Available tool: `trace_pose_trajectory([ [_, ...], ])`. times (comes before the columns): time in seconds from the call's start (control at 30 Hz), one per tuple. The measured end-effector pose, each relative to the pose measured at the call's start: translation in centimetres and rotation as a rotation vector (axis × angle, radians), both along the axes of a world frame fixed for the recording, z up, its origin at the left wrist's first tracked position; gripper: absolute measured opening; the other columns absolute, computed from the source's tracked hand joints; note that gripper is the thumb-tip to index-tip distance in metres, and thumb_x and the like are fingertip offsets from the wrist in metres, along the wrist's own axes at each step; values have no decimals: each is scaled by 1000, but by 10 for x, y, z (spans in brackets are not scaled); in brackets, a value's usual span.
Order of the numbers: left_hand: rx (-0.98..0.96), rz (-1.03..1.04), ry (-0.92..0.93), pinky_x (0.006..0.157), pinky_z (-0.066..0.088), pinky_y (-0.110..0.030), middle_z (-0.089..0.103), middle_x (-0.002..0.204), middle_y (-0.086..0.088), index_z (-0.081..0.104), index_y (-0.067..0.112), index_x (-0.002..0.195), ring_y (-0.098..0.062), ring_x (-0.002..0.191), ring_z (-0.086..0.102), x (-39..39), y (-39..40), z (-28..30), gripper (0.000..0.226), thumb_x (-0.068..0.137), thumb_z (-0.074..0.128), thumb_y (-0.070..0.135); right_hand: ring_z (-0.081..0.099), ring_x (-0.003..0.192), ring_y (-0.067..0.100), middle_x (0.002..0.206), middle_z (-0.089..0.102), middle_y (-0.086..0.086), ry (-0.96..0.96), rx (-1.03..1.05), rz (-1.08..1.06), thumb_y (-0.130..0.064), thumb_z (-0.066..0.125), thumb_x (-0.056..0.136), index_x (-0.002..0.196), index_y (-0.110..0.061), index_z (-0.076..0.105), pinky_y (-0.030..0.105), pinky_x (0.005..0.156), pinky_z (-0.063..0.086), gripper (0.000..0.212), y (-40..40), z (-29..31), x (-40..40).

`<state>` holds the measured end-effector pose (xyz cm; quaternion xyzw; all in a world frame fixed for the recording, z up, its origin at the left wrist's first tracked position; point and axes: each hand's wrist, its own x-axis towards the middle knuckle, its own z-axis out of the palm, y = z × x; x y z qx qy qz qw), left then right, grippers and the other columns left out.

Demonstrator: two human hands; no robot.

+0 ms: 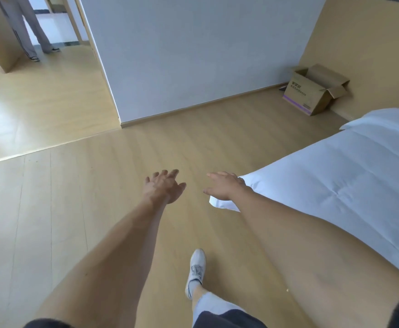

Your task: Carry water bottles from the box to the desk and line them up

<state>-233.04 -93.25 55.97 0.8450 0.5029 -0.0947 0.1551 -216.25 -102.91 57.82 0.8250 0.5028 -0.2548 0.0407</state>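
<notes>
open brown cardboard box [312, 92]: on wood floor [99, 185], far right corner, flaps up, long axis along beige wall | left hand [164, 187]: grip wide, empty | right hand [224, 185]: grip wide, empty, beside white bed [336, 185] corner

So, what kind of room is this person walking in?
Probably a bedroom, perhaps in a hotel or dormitory. A bed with white sheets stands on the right, the floor is light wood, and an open cardboard box sits by the wall. Both hands are held out, holding nothing.
</notes>
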Motion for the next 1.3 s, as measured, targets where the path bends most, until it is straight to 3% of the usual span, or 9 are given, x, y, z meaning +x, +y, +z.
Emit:
trace_pose_trajectory([
  [0.4,45,-34,57,115,25,-46,41,153,-1,29,35,154,-26,143,33,119,260,7,61,98,36,58,35,141,28,154,40,3,25,60,-48,-58,49,92,149,-33,36,45,112,31,63,252,-3,114],
  [0.67,26,-126,65,113,25,-46,42,152,-2,30,35,153,-27,142,34,223,382,3,60,98,36,59,34,142,28,154,39,4,19,43,-130,-60,48,93,152,-35,33,44,113,29,66,356,-2,207],
  [0.97,14,-352,27,113,27,-45,41,152,-1,28,35,154,-25,142,33,396,521,-13,60,98,34,58,32,143,26,155,39,3,-36,31,-352,-60,48,92,151,-36,33,44,113,28,66,468,-15,355],
  [1.3,8,-620,-21,111,28,-45,41,153,-3,28,34,155,-28,141,34,607,655,20,61,98,36,56,32,143,25,155,38,1,-96,31,-612,-62,49,91,150,-36,34,45,112,29,66,569,12,521],
])
